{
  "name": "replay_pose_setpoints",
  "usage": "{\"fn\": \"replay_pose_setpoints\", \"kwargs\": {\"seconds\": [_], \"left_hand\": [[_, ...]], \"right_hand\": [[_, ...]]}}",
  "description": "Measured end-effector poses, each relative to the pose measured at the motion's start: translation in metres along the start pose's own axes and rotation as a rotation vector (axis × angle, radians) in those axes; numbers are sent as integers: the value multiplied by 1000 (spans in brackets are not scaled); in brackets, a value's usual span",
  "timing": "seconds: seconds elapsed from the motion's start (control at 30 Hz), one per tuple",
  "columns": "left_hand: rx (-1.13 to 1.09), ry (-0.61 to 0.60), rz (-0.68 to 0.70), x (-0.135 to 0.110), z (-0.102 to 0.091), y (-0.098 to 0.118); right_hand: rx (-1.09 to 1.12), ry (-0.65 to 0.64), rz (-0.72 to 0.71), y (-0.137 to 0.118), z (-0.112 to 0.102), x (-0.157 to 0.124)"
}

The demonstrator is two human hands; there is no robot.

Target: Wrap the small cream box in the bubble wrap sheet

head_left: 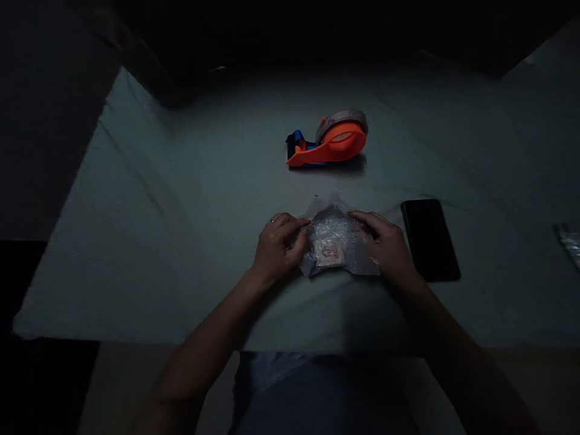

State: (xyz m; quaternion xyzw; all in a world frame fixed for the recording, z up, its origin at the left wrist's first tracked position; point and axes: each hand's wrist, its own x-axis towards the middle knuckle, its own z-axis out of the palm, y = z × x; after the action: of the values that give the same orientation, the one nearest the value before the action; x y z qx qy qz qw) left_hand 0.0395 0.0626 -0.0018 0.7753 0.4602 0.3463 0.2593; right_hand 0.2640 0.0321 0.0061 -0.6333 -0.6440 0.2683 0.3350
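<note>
Head camera view, dimly lit: two bare hands rest over a sheet of bubble wrap [335, 226], which lies spread between them. The left hand [281, 244] touches its left edge and the right hand [385, 241] its right, both with fingers loosely curved and partly open; in this gloom I cannot tell whether either one pinches the plastic. A small pale block [329, 255] with red marking sits between the hands, at the wrap's near side. Straight beyond the hands stands an orange and blue tape dispenser [342, 145] with a roll in it. Just beside the right hand lies a black phone [430, 238]. Under everything spreads a pale greenish cloth [203, 181], slightly creased; past its far side, the room is nearly black.
</note>
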Motion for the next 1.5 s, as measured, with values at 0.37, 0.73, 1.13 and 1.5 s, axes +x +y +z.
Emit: {"fn": "replay_pose_setpoints", "kwargs": {"seconds": [0.37,0.73,1.13,1.5], "left_hand": [[318,-30,-142,2,-8,-17],[124,-19,-36,11,-34,-10],[-520,-594,-471,11,-62,20],[-160,-929,145,-17,-20,81]], "right_hand": [[-230,37,109,11,1,-2],[-201,111,-120,5,-12,1],[-48,-500,-358,-32,-48,-28],[-257,-392,-128,-16,-32,-46]]}}
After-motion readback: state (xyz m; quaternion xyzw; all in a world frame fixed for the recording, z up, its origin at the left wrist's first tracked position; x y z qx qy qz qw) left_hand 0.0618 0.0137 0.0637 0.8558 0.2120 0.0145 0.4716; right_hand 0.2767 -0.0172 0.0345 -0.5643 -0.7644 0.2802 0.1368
